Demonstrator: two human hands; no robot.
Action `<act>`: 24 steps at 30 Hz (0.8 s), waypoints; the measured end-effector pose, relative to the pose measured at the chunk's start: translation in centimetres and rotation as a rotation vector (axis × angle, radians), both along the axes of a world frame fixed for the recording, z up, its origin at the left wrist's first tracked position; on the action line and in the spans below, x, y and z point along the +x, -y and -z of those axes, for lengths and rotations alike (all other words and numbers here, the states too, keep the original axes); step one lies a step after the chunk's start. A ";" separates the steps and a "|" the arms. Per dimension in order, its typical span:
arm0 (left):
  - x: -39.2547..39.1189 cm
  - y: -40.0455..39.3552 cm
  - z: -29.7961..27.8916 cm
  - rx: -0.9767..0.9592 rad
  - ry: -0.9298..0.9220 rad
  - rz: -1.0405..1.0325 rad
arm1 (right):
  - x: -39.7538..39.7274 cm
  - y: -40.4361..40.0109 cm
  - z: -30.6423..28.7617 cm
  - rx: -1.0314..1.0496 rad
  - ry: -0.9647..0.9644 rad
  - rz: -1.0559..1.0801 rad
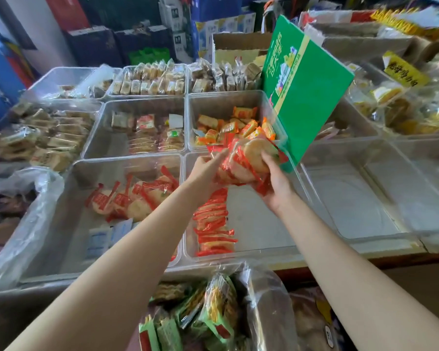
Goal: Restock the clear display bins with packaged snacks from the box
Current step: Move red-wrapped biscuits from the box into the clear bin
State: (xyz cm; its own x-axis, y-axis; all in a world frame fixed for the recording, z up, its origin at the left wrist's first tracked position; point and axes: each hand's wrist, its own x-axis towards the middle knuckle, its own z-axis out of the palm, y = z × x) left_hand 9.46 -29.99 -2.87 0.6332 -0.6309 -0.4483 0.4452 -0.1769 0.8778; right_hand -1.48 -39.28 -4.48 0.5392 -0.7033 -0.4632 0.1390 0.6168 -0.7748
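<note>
The green box's [307, 97] printing is blurred; the snack stack [243, 160] hides left fingers [219, 158].

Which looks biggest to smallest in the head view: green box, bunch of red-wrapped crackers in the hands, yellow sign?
1. Green box
2. Bunch of crackers
3. Yellow sign
The sign sits farther back and blurred, so its true size is unsure.
</note>
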 end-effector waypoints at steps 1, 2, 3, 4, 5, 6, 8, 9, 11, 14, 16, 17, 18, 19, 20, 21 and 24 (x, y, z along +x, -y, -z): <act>-0.1 0.3 0.4 0.000 0.021 -0.021 | 0.4 -0.1 0.2 0.007 0.005 -0.011; 0.0 0.6 0.8 -0.004 0.026 -0.051 | 0.6 -0.1 0.4 0.032 0.021 -0.032; 0.2 0.9 1.3 -0.025 0.010 -0.074 | 0.8 -0.2 0.5 0.072 0.043 -0.064; 0.4 1.1 1.5 -0.051 -0.027 -0.089 | 0.8 -0.2 0.4 0.115 0.058 -0.096; 0.6 1.2 1.7 -0.067 -0.076 -0.101 | 0.6 -0.1 0.6 0.158 0.068 -0.125; 1.0 1.3 1.7 -0.073 -0.128 -0.107 | 0.3 0.1 0.8 0.176 0.062 -0.164; 1.5 1.3 1.9 -0.053 -0.202 -0.073 | -0.4 0.6 1.0 0.163 0.011 -0.274; 1.8 1.4 1.9 -0.040 -0.210 -0.059 | -0.7 0.9 1.1 0.132 -0.045 -0.342; 2.3 1.5 2.1 -0.036 -0.163 -0.078 | -1.1 1.6 1.1 0.057 -0.158 -0.472; 3.8 2.0 2.1 0.011 0.122 -0.084 | -1.0 2.8 0.5 -0.055 -0.197 -0.537; 5.4 2.3 1.9 0.064 0.340 -0.081 | -0.7 4.0 0.1 -0.096 -0.142 -0.489; 6.1 2.3 1.7 0.082 0.414 -0.065 | -0.5 4.7 0.0 -0.105 -0.096 -0.444; 6.6 2.5 1.6 0.097 0.465 -0.034 | -0.4 5.3 -0.1 -0.118 -0.050 -0.411; 7.0 2.7 1.6 0.111 0.506 0.008 | -0.3 5.8 -0.2 -0.130 -0.020 -0.406; 7.2 3.0 1.6 0.118 0.537 0.055 | -0.2 6.3 -0.2 -0.144 -0.016 -0.434; 7.2 3.3 1.5 0.119 0.552 0.106 | -0.1 6.5 -0.2 -0.167 -0.036 -0.484; 6.7 4.5 1.6 0.111 0.491 0.282 | 0.2 6.7 0.1 -0.294 -0.164 -0.573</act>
